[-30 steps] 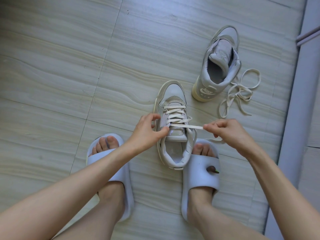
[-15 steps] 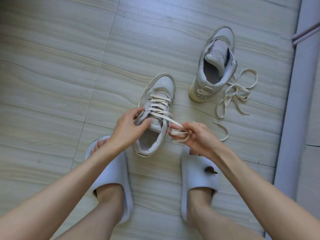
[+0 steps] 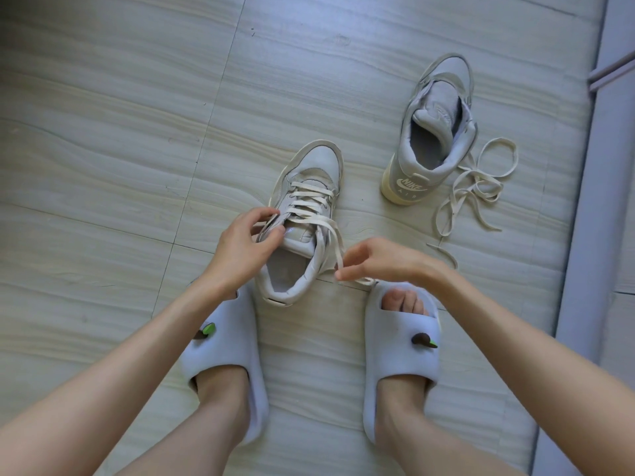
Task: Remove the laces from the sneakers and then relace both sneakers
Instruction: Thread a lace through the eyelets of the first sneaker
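Fingers of the right hand (image 3: 385,261) pinch the flat cream lace (image 3: 330,231), limp and light, best gripped near its tip. Left hand (image 3: 245,243) grips the grey sneaker (image 3: 302,218) on pale floor tiles (image 3: 103,166) between slippered feet.

My arms are bare, no sleeves. I wear pale lavender slides: the left slide (image 3: 225,341) and the right slide (image 3: 400,341) each carry a small brown-and-green charm, and my toes show at the front.
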Tool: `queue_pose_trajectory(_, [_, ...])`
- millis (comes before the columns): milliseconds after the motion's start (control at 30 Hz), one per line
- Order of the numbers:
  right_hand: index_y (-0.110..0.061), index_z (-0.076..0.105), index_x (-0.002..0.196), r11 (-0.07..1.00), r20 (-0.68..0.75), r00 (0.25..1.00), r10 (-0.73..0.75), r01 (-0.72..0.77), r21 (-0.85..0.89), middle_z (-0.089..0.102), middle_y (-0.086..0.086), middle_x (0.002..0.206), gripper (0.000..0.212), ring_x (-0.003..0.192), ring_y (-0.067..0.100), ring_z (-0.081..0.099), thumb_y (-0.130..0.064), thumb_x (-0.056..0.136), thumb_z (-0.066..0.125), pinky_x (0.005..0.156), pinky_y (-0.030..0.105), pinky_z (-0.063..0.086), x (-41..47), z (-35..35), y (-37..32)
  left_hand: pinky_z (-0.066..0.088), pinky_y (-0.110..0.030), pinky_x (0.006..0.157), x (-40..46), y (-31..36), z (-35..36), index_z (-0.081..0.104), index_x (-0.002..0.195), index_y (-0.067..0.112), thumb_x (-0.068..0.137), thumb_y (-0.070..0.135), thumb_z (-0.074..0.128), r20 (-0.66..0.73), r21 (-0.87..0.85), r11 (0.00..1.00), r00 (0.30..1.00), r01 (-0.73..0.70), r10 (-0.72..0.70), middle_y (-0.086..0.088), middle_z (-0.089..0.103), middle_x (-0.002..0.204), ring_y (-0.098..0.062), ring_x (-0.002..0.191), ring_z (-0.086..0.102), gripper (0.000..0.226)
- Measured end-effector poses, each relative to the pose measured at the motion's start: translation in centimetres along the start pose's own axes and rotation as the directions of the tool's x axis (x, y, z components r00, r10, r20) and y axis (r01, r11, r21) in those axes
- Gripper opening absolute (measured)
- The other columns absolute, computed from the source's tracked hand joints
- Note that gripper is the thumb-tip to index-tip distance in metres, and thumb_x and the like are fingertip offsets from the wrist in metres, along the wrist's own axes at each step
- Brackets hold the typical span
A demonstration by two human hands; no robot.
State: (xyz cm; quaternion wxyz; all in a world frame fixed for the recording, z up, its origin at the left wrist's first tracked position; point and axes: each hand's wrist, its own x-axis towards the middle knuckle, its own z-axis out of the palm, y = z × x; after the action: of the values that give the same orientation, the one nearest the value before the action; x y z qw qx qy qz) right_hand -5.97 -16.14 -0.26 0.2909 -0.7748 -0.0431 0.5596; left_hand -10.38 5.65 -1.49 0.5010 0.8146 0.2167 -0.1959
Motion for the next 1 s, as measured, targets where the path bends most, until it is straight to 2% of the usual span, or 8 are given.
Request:
queue_pose_trajectory(133, [-0.013,0.067,0.105,0.977,-0.223,0.974,-0.030,0.076,0.198,0.068,0.004,0.105,0.021,0.095,0.014,0.060,-0.026,0.090,0.061,0.082,0.029,0.049,0.1,-1.9,-0.8,0.035,-0.016,0.091,-0.1,0.0,0.4,0.056,0.122,0.026,0.089,0.018,0.057,-0.026,0.133,0.983,0.991,-0.127,0.131,0.004,0.051,0.119,-0.009,0.107,0.051,0.034])
queue_pose_trajectory(233, [-0.011,0.067,0.102,0.986,-0.269,0.960,-0.079,0.114,0.118,0.063,-0.002,0.093,0.031,0.085,0.010,0.055,-0.038,0.093,0.055,0.075,0.023,0.042,1.1,-1.5,-1.5,0.026,-0.008,0.095,-0.2,0.4,1.1,0.058,0.122,0.018,0.088,0.007,0.056,-0.004,0.240,0.932,0.960,-0.270,0.279,-0.006,0.046,0.126,-0.012,0.115,0.046,0.036])
queue_pose_trajectory(433, [-0.012,0.065,0.085,0.952,-0.209,0.978,-0.026,0.088,0.294,0.066,0.009,0.095,0.031,0.090,0.024,0.059,-0.041,0.092,0.055,0.083,0.031,0.045,1.5,-0.2,-1.6,0.030,-0.028,0.104,0.5,0.7,1.0,0.064,0.111,0.015,0.087,0.007,0.057,0.064,0.329,0.888,0.946,-0.321,0.318,-0.012,0.043,0.132,-0.025,0.127,0.041,0.027])
queue_pose_trajectory(567, [-0.012,0.059,0.075,0.865,-0.251,0.962,-0.106,0.214,0.454,0.063,0.002,0.073,0.024,0.074,0.013,0.057,-0.028,0.093,0.057,0.078,0.029,0.045,0.2,-0.9,-1.7,0.028,-0.026,0.103,0.5,0.8,1.1,0.065,0.111,0.013,0.086,0.003,0.055,0.076,0.331,0.884,0.943,-0.330,0.323,-0.013,0.044,0.129,-0.027,0.125,0.042,0.028])
queue_pose_trajectory(667, [-0.009,0.060,0.077,0.851,-0.061,0.984,-0.169,0.176,0.495,0.066,0.006,0.071,0.020,0.070,0.016,0.063,-0.020,0.093,0.056,0.069,0.024,0.054,-1.1,-0.5,-1.6,0.027,-0.025,0.102,0.4,0.7,1.0,0.065,0.106,0.011,0.085,-0.001,0.053,0.087,0.334,0.877,0.938,-0.344,0.335,-0.013,0.046,0.127,-0.027,0.123,0.043,0.027])
queue_pose_trajectory(800, [-0.007,0.060,0.088,0.969,0.224,0.974,-0.029,-0.027,0.244,0.072,0.009,0.084,0.020,0.078,0.012,0.067,-0.023,0.097,0.051,0.078,0.026,0.057,-1.7,0.8,-0.7,0.026,-0.023,0.100,0.1,0.5,0.9,0.065,0.098,0.012,0.087,0.004,0.051,0.108,0.324,0.880,0.938,-0.348,0.331,-0.008,0.044,0.131,-0.022,0.126,0.039,0.019])
queue_pose_trajectory(900, [-0.004,0.059,0.093,0.948,-0.117,0.992,0.047,-0.008,0.317,0.070,0.011,0.077,0.024,0.067,0.018,0.065,-0.022,0.099,0.045,0.065,0.026,0.055,-0.5,1.0,0.1,0.025,-0.022,0.102,-0.3,0.6,0.9,0.064,0.094,0.015,0.086,0.006,0.053,0.116,0.279,0.898,0.940,-0.340,0.320,-0.005,0.043,0.133,-0.018,0.128,0.036,0.016])
queue_pose_trajectory(1000, [-0.013,0.062,0.105,0.980,-0.456,0.887,-0.071,0.148,0.135,0.065,0.006,0.083,0.019,0.078,0.020,0.060,-0.024,0.095,0.051,0.075,0.034,0.048,1.0,0.6,0.1,0.026,-0.024,0.104,-0.6,0.8,1.0,0.064,0.092,0.015,0.087,0.007,0.054,0.114,0.249,0.904,0.938,-0.347,0.328,-0.003,0.042,0.136,-0.017,0.129,0.036,0.013])
